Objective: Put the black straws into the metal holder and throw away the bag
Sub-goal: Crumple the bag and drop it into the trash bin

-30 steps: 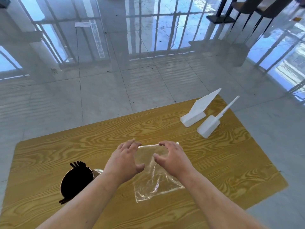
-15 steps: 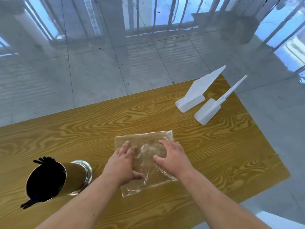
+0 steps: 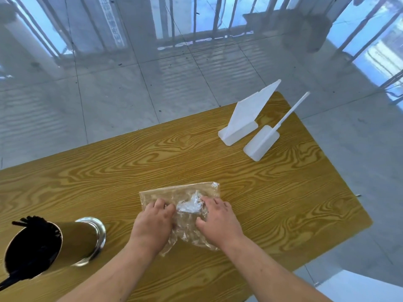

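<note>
A clear plastic bag [image 3: 185,192] lies on the wooden table [image 3: 272,203], bunched up in its middle. My left hand [image 3: 152,223] presses on its left part with fingers curled into the plastic. My right hand [image 3: 218,221] rests on its right part, fingers gathering the film toward the centre. At the left edge stands the metal holder [image 3: 80,238], its dark mouth full of black straws [image 3: 32,223] whose tips poke out above the rim.
Two white plastic stands [image 3: 239,131] [image 3: 261,142] sit at the table's far right corner. A glossy tiled floor [image 3: 130,83] surrounds the table. A white object [image 3: 370,288] shows at the bottom right corner, beyond the table's near edge.
Both hands slid back along the flat bag and drew together, crumpling its middle. The view tilted down, so the holder now appears larger at the left.
</note>
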### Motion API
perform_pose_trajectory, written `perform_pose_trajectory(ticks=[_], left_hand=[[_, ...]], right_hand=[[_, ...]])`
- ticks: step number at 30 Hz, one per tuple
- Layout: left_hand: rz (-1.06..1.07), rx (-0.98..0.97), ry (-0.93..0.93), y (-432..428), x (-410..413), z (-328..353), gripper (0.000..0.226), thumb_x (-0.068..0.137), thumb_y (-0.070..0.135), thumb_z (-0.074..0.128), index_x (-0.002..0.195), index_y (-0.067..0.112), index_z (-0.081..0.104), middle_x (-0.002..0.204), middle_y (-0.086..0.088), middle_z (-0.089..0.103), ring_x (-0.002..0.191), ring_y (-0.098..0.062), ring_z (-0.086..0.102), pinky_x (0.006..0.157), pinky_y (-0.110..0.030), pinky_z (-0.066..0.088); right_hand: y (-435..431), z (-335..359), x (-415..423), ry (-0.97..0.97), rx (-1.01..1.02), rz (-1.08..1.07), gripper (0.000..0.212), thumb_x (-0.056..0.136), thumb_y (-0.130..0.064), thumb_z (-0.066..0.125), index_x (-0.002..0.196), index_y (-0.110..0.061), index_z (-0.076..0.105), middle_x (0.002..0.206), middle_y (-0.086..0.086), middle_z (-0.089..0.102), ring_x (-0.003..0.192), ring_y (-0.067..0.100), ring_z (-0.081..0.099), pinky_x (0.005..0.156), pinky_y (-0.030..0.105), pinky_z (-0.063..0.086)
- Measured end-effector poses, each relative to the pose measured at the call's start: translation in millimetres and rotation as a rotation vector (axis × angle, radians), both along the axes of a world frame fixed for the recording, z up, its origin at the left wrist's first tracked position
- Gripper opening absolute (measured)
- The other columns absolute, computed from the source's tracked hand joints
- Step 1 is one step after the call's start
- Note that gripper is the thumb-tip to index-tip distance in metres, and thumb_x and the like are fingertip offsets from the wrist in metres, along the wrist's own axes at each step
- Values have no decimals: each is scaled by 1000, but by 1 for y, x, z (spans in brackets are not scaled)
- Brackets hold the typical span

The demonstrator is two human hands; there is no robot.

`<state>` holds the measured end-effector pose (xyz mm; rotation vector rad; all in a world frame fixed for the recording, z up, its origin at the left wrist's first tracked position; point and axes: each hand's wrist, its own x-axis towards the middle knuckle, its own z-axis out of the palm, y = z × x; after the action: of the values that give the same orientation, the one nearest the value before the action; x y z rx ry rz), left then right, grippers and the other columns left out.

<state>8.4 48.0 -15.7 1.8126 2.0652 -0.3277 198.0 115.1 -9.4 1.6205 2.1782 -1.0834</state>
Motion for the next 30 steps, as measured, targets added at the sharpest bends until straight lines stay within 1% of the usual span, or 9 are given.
perform_pose_trajectory(ticks=[3,9,13,16,20,22,24,27,30], left_hand=[[112,41,-120,6,5,9,22,102,33,51,119,25,62,116,3,62,102,-22,64,73,-31,46],[280,134,-521,4,21,46,9,96,29,56,87,29,54,86,8,66,79,-19,62,64,-37,44],[337,181,-765,-7,33,74,11,96,28,57,86,34,56,70,9,66,57,-8,56,52,-29,38],[453,153,-1018,-16,40,97,13,92,27,59,92,39,65,72,13,71,53,-3,56,52,-24,44],[501,78,-1226,-30,40,125,25,77,36,62,99,48,66,80,15,73,65,-1,65,59,-22,55],[425,67,-1284,-39,38,133,38,75,39,68,110,50,60,96,13,78,83,-4,74,73,-27,62],[286,60,-1291,-49,36,142,53,75,39,76,119,54,52,107,19,76,95,-4,75,76,-24,61],[62,103,-1115,-63,34,150,73,76,53,80,138,56,42,122,24,70,110,2,69,89,-24,59],[-149,224,-776,-73,28,155,92,75,64,73,154,51,28,151,22,47,137,-2,45,112,-32,46]], right_hand=[[-6,9,2,83,-85,-140,75,95,-52,56,163,-29,36,163,0,47,150,25,39,126,46,33],[-19,36,2,399,-313,-518,68,101,-56,64,160,-30,44,160,4,53,141,23,55,113,38,46],[-39,63,-3,619,-382,-719,67,96,-64,68,152,-30,54,142,1,69,135,23,63,117,49,48],[-53,81,-9,848,-520,-851,63,98,-58,69,148,-21,58,135,13,74,127,33,70,111,51,53],[-69,110,-17,1014,-557,-971,45,106,-37,59,141,-9,62,132,28,72,115,43,74,86,48,59],[-75,121,-19,1064,-535,-1020,43,109,-28,54,143,-2,58,132,34,69,103,40,74,76,43,60],[-79,131,-19,1117,-499,-1090,41,110,-19,49,143,4,54,122,36,72,93,37,76,69,41,62],[-86,143,-21,1151,-400,-1196,31,107,-10,47,134,0,59,90,20,80,75,32,80,58,38,63],[-95,150,-22,1157,-316,-1296,24,107,-6,44,123,-11,61,84,18,82,74,34,82,59,42,64]])
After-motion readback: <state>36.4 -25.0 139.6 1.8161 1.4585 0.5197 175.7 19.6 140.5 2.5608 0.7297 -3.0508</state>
